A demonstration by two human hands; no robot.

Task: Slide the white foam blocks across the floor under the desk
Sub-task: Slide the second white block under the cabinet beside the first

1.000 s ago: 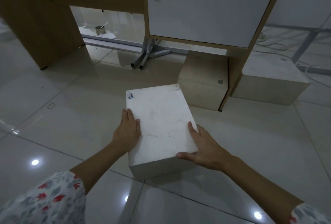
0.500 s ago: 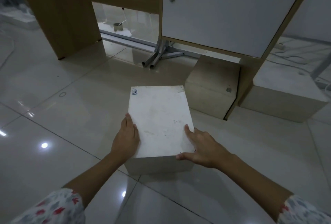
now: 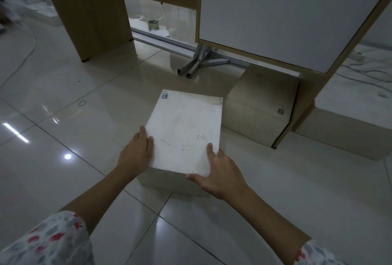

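A white foam block (image 3: 186,131) with a small sticker at its far left corner and "2-6" written on top rests on the tiled floor in front of the desk. My left hand (image 3: 135,154) presses its left side and my right hand (image 3: 216,171) clasps its near right corner. A second foam block (image 3: 261,108) sits under the desk's white cabinet (image 3: 286,14), its far right corner almost touching the held block. A third block (image 3: 350,120) lies right of the desk's wooden side panel.
The desk's left wooden leg panel (image 3: 89,14) stands at the back left, with an opening between it and the cabinet. Metal frame feet (image 3: 195,65) lie on the floor in that gap. A small tin (image 3: 153,24) sits beyond. Cables (image 3: 364,74) trail at the right.
The block has turned slightly clockwise and slid forward toward the desk under both hands, closing on the second block. The view has moved closer to the desk.
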